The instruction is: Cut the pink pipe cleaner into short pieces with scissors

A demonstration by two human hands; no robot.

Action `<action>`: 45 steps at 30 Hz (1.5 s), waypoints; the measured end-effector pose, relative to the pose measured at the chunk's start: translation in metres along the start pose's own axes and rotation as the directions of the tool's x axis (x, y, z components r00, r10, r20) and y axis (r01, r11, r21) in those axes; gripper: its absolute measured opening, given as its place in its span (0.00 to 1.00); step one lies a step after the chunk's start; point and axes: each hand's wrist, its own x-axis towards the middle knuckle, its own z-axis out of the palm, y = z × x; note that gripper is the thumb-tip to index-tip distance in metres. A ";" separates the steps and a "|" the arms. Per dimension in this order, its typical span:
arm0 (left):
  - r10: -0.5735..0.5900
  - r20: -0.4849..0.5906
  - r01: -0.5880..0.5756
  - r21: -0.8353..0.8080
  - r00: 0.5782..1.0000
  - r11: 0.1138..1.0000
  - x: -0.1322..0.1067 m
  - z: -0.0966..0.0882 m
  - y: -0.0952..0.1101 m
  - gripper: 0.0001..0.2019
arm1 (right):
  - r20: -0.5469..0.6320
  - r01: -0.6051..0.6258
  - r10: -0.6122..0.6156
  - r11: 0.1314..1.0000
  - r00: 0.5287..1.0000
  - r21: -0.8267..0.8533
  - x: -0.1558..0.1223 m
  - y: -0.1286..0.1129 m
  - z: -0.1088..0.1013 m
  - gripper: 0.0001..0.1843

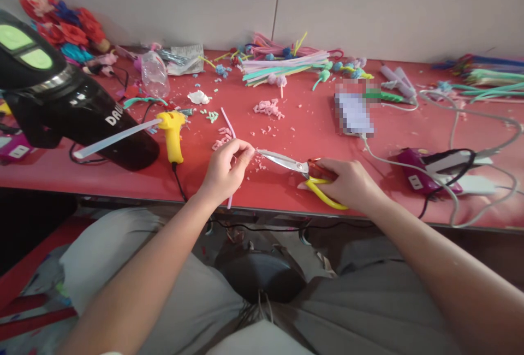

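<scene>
Forearms (pixel 141 276) nearest us, we hold scissors (pixel 286 163) just above the red surface (pixel 278 194): right hand (pixel 350 180) fingers clamped on the handles (pixel 322 195), likely the best grip on something stiff, probably light; left hand (pixel 226 168) fingers pressed together at the scissors' tips, contents unclear.

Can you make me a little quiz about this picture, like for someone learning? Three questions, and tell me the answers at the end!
1. Which hand holds the scissors?
2. True or false: the yellow glue gun is to the left of the scissors in the picture.
3. What colour is the table? A) blue B) red C) green

Key: 1. The right hand. 2. True. 3. B.
</scene>
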 end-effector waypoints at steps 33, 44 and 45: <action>0.016 -0.004 -0.016 -0.009 1.000 1.000 -0.001 0.001 0.000 0.10 | 0.001 0.014 -0.014 1.000 1.000 0.003 -0.001 -0.001 -0.001 0.34; 0.009 -0.002 -0.009 -0.035 1.000 0.999 -0.001 0.002 -0.002 0.10 | -0.017 0.006 -0.006 1.000 1.000 0.006 0.001 -0.002 0.000 0.35; 0.008 -0.002 -0.008 -0.035 1.000 0.999 -0.001 0.002 -0.002 0.10 | -0.012 -0.002 0.002 1.000 1.000 0.010 0.001 -0.002 0.000 0.35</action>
